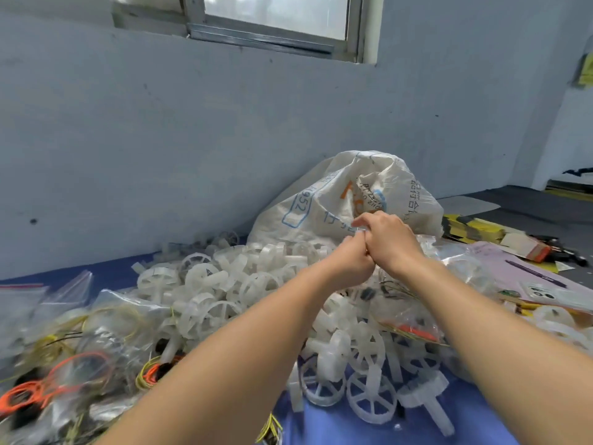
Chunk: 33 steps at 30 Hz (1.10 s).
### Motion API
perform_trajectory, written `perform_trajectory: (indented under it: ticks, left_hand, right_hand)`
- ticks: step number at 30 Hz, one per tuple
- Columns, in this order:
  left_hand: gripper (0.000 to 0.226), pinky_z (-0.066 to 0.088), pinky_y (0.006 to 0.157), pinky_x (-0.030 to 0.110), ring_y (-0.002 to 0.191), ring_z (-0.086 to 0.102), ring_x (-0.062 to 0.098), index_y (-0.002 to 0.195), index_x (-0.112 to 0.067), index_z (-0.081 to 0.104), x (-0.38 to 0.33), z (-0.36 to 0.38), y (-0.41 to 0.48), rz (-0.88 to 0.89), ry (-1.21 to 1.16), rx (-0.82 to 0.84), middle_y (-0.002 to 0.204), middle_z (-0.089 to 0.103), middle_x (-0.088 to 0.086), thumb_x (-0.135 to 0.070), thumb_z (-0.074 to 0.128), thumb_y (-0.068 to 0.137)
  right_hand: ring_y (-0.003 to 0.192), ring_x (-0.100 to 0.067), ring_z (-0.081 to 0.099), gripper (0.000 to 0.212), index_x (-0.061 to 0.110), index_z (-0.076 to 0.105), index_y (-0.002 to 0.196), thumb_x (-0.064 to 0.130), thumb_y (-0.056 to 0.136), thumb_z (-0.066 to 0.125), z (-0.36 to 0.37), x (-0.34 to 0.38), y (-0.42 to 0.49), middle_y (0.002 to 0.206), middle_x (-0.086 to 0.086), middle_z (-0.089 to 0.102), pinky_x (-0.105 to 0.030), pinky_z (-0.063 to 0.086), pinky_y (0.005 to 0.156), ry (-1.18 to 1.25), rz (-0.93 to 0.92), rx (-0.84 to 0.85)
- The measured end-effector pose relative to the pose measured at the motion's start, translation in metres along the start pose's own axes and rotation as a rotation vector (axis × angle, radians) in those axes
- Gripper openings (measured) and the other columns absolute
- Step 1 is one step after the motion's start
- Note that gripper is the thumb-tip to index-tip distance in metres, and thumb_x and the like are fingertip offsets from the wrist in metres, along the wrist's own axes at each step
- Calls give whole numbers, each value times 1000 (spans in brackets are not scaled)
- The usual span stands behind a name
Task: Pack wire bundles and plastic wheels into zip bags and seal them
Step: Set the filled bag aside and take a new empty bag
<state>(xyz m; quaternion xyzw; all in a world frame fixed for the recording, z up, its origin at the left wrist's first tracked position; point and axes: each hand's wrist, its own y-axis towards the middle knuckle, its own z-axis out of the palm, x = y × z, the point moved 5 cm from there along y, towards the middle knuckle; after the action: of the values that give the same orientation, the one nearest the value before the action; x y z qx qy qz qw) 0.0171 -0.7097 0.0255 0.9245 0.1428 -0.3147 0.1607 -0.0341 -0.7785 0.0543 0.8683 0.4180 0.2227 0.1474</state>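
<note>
My left hand (349,263) and my right hand (390,240) meet, stretched out over a heap of white plastic wheels (221,284). Both pinch the top strip of a clear zip bag (383,292). The bag hangs under the hands, and thin wires and a dark part show inside it. Whether its seal is closed is hidden by my fingers. Filled zip bags (80,358) with orange and yellow wire bundles lie in a blurred pile at the lower left. More wheels (369,399) lie loose on the blue table cover at the front.
A big white woven sack (324,200) leans on the wall behind the heap. Empty zip bags (69,289) lie at the far left. On the right are pink sheets (519,268), a pen, yellow cards (471,229) and a phone in a clear case (542,295).
</note>
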Motion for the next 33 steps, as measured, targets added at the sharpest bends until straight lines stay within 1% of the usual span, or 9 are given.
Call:
perform_trajectory:
  ticks: [6,11,15,20,25,27,29,30,33]
  left_hand:
    - [38,40,75,29,105,55,27,127,-1,46,62,-96,-120,-157,235,-80,122,56,18,-5,46,89]
    - [29,47,94,38,107,59,28,115,-6,61,117,-180,-256,-339,500,53,118,64,12,-21,44,96]
    - [29,47,83,33,97,61,22,112,-12,66,147,-242,-371,-519,542,138,107,67,3,-25,44,100]
    - [34,40,95,28,110,53,9,129,-24,59,172,-299,-497,-763,521,131,130,58,-9,-38,44,102]
    - [40,42,100,28,114,55,9,134,-34,52,194,-310,-587,-976,441,218,134,56,-12,-51,46,98]
    - [47,42,101,30,122,53,15,140,-30,46,208,-308,-608,-1037,502,175,141,52,-6,-50,47,97]
    - [53,38,104,34,132,46,23,146,-19,38,224,-308,-622,-1090,585,46,150,42,3,-42,46,100]
    - [55,37,106,35,134,44,26,148,-14,36,232,-309,-629,-1123,579,-37,152,40,6,-39,46,100]
    - [55,43,104,37,127,48,31,145,-6,38,250,-307,-642,-1199,358,-313,148,41,12,-35,48,99]
  right_hand:
    - [118,-30,53,37,26,65,122,14,97,42,26,150,-56,124,-7,62,-39,40,96,183,-215,69]
    - [114,-33,54,32,20,63,122,18,99,41,57,285,-133,123,-10,61,-43,44,93,362,-404,187]
    - [114,-31,57,30,22,61,125,22,99,46,76,374,-198,126,-7,62,-40,47,90,413,-557,284]
    - [118,-31,58,35,20,54,133,23,100,42,93,449,-267,132,-8,61,-44,48,96,456,-673,449]
    - [106,-36,60,40,16,46,139,26,101,39,111,497,-315,123,-16,64,-41,48,84,376,-744,639]
    - [103,-36,60,36,10,52,130,29,102,39,120,506,-327,117,-17,65,-42,50,85,347,-702,748]
    - [88,-31,59,28,11,59,96,29,102,39,130,509,-336,90,-12,63,-37,50,79,324,-676,804]
    - [78,-28,54,31,14,52,78,28,101,39,133,510,-339,74,-6,52,-35,46,73,308,-668,802]
    - [68,-26,50,36,11,47,71,27,102,39,134,507,-343,64,7,28,-35,45,68,310,-637,788]
